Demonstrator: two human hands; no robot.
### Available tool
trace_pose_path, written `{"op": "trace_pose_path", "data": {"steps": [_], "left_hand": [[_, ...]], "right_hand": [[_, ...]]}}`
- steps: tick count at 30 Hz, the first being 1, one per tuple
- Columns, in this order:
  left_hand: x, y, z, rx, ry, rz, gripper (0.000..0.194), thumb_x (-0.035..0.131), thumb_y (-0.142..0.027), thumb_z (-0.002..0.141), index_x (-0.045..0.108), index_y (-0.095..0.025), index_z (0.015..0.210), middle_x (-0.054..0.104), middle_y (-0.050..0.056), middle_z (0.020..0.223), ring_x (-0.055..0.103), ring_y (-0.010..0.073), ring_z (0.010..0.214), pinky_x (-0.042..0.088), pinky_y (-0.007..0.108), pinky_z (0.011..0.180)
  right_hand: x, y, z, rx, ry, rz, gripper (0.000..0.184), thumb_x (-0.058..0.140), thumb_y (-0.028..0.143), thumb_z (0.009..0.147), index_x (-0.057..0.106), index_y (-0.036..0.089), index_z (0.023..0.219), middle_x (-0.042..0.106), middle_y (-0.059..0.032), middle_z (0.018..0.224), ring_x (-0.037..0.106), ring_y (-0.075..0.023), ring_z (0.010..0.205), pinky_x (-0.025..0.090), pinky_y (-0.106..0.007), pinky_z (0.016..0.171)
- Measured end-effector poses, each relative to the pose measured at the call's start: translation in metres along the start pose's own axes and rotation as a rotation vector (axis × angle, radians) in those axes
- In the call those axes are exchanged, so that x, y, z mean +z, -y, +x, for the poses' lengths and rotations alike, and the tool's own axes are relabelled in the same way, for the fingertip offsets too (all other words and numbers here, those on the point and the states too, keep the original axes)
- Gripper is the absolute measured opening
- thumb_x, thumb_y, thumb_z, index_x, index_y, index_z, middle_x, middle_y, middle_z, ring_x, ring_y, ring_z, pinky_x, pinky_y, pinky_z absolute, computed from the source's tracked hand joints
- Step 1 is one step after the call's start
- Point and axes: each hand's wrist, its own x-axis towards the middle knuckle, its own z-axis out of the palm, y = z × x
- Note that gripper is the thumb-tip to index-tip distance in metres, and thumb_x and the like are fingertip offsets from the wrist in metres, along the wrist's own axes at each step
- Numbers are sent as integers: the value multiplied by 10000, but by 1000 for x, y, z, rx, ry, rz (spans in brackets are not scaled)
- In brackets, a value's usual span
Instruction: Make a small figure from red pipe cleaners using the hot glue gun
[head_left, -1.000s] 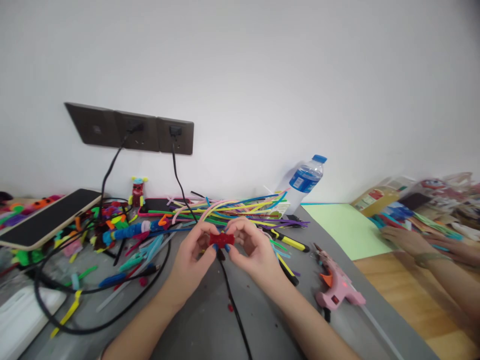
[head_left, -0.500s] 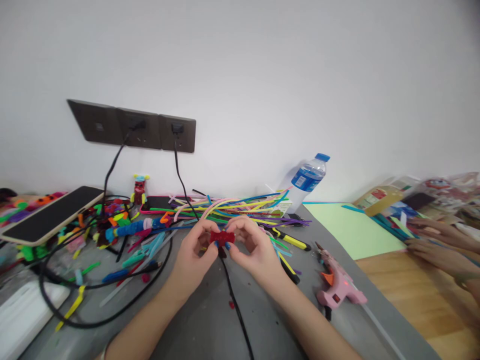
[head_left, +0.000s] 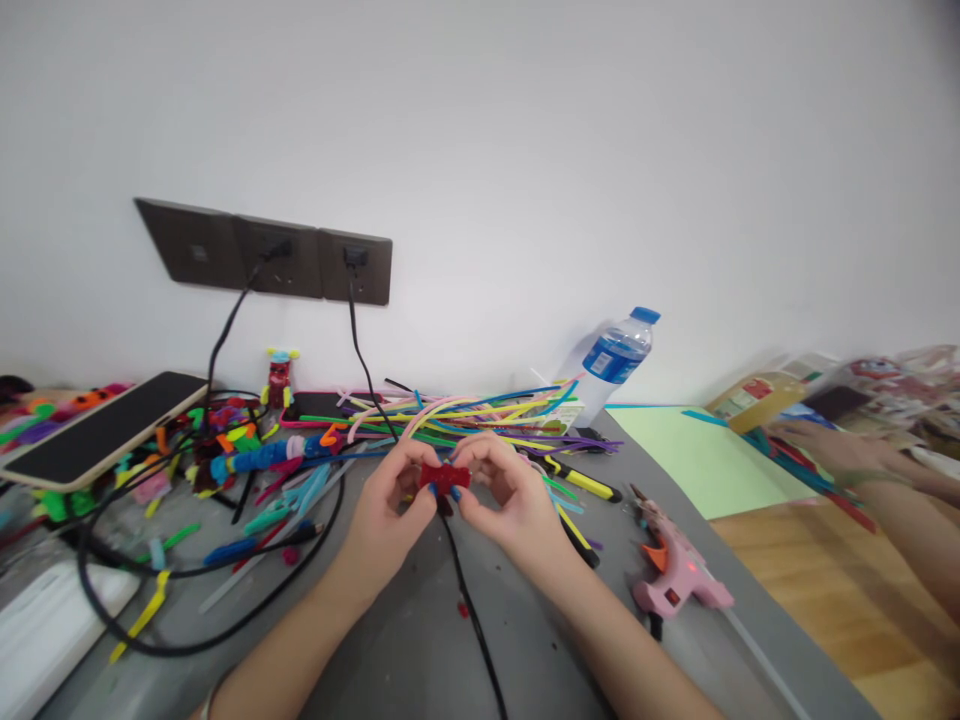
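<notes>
Between the fingertips of both hands is a small fuzzy red piece (head_left: 445, 478) that looks like shaped pipe cleaner. My left hand (head_left: 394, 500) pinches its left end with thumb and fingers. My right hand (head_left: 504, 495) grips the right end the same way, the two thumbs close together. The fingers partly cover the piece. Just behind the hands lies a loose bundle of coloured pipe cleaners (head_left: 480, 412). A yellow and black utility knife (head_left: 589, 480) lies right of my right hand. Farther right rests a pink glue gun (head_left: 679, 575) with a lit red spot.
A black cable (head_left: 471, 610) runs below the hands. Left are a phone (head_left: 105, 430), a small red figure (head_left: 279, 382), craft scraps and a white box (head_left: 56, 640). A water bottle (head_left: 616, 352) stands behind. On the right, another person's hand (head_left: 829, 450) is over green paper (head_left: 682, 455).
My hands and the red piece stay almost in place. On the right, the other person's hands have moved leftward and farther in over the coloured strips, whose red end now shows.
</notes>
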Motion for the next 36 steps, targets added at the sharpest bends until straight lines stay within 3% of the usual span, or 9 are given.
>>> {"op": "trace_pose_path", "data": {"steps": [21,36], "left_hand": [[-1,4,0,17,-11,-24,160,579,-119,739,595,-192,881,583,1,830,567,131,718,460,222,618],[-3,7,-1,35,-1,-34,186,569,-91,753,597,-192,907,573,0,855,567,126,745,464,218,635]], "right_hand": [[-1,2,-1,-2,2,-101,246,559,63,738,592,226,919,596,-22,920,575,-155,788,488,-273,703],[-2,-1,-3,-9,45,-160,245,540,67,778,577,226,960,607,-2,914,577,-153,840,461,-261,772]]}}
